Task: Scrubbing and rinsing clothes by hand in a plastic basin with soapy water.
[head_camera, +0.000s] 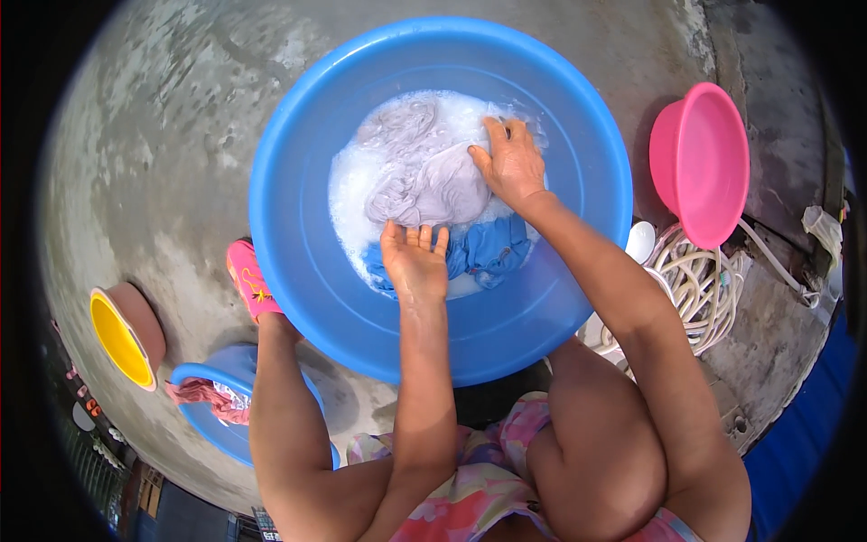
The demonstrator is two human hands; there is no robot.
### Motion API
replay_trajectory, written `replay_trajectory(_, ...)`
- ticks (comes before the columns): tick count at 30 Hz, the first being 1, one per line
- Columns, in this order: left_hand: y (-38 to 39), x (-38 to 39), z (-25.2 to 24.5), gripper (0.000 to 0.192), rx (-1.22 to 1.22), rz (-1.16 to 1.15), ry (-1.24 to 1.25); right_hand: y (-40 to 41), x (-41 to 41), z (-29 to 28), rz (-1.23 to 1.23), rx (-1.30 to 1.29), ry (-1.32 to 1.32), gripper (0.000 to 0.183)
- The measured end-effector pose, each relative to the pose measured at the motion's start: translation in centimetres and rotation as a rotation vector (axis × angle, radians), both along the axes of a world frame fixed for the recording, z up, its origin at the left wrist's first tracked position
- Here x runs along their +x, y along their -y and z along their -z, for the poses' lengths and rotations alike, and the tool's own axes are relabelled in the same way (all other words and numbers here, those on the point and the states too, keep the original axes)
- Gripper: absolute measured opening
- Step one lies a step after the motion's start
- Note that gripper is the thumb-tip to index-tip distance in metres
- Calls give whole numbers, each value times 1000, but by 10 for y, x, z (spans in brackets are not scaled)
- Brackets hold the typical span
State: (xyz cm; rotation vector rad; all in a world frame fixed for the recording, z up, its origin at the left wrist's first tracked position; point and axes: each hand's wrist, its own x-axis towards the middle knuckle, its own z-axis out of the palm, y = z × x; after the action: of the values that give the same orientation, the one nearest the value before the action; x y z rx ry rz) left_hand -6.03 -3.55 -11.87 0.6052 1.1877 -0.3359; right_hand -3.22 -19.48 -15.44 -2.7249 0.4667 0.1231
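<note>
A large blue plastic basin stands before me with foamy water in it. Wet light-grey cloth lies bunched in the suds, and a blue cloth is partly under water on the near side. My left hand is palm up, its fingertips at the near edge of the grey cloth. At the right edge of that cloth rests my right hand, palm down with fingers bent and spread. Neither hand is closed on cloth.
On the right, a pink basin leans by a coiled pale hose and a white scoop-like object. At left are a yellow-lined basin and a smaller blue basin holding clothes. Wet concrete floor surrounds them.
</note>
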Motion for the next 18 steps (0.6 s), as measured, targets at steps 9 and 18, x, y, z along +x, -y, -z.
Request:
replay_trajectory(9, -16, -10, 15, 61, -113, 101, 2, -26, -9, -14, -313, 220, -711, 44)
replay_trajectory(18, -10, -10, 8, 60, -193, 168, 74, -25, -18, 2, -224, 130, -180, 35)
